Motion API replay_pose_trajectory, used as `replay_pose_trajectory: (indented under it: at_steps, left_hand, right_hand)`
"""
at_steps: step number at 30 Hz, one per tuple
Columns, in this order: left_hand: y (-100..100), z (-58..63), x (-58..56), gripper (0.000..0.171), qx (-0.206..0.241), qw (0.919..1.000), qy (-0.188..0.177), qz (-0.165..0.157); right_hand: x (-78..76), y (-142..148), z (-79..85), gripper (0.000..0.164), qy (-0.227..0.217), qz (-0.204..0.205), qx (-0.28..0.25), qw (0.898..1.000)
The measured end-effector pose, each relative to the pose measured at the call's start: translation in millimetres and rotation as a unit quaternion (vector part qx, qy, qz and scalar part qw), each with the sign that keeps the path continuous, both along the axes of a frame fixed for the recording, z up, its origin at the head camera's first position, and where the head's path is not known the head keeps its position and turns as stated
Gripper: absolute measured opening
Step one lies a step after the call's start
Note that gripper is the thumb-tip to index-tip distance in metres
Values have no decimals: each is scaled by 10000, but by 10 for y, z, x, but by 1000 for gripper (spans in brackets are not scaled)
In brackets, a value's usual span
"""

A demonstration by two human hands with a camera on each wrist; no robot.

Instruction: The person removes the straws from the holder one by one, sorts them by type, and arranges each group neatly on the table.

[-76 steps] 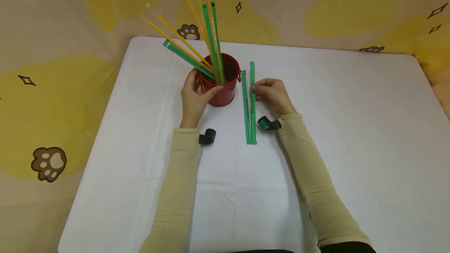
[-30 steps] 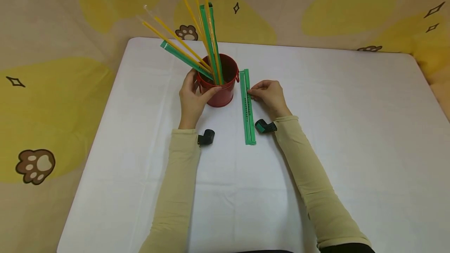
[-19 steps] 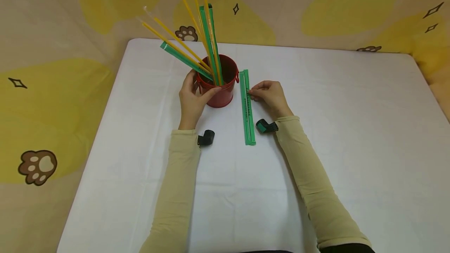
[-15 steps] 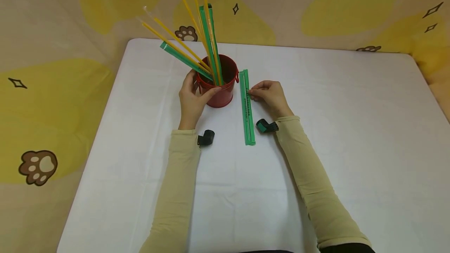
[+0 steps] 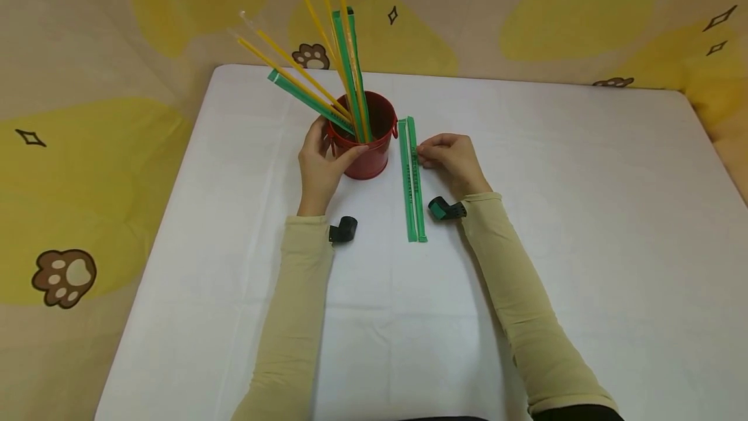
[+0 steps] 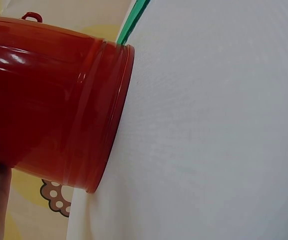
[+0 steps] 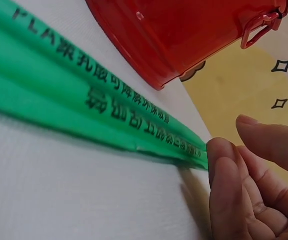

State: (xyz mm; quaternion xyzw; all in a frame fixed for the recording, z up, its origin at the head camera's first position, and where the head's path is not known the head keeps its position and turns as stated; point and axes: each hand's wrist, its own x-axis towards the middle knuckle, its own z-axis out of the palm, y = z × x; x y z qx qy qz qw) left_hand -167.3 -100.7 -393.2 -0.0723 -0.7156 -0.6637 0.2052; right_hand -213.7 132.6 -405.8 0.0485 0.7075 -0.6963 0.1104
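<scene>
A small red metal bucket (image 5: 367,160) stands upright on the white table, holding several yellow straws (image 5: 280,65) in clear wrappers and several straws in green wrappers (image 5: 304,94). My left hand (image 5: 321,167) grips its left side, thumb at the front rim and fingers round behind, partly hidden. Right of the bucket two more green-wrapped straws lie side by side, a left straw (image 5: 407,180) and a right straw (image 5: 417,180). Beside the right straw is my right hand (image 5: 456,161), fingertips at its edge. In the right wrist view the thumb (image 7: 271,142) stands apart from the bent fingers.
The white table (image 5: 573,226) stretches right and towards me. Behind it hangs a yellow-patterned cloth (image 5: 549,12) with paw prints and stars. Small black wrist cameras are strapped on the left wrist (image 5: 343,230) and the right wrist (image 5: 447,208).
The right straw first moved left against its neighbour with my right hand. Since then its near end has shifted slightly right, opening a narrow gap, and the hand moved slightly right. The left hand stays.
</scene>
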Motion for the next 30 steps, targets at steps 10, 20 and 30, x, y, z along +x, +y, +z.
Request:
replay_pose_trajectory:
  at_steps: [10, 20, 30]
  left_hand:
    - [-15, 5, -8, 70, 36, 9999, 152, 21]
    - [-2, 6, -6, 71, 87, 9999, 98, -59]
    - [23, 206, 124, 65, -4, 10000, -74, -49]
  right_hand:
    - [16, -34, 138, 12, 267, 113, 136, 9995]
    - [-37, -149, 335, 11, 637, -14, -415, 9971]
    - [-210, -409, 659, 9, 1234, 142, -574, 9906]
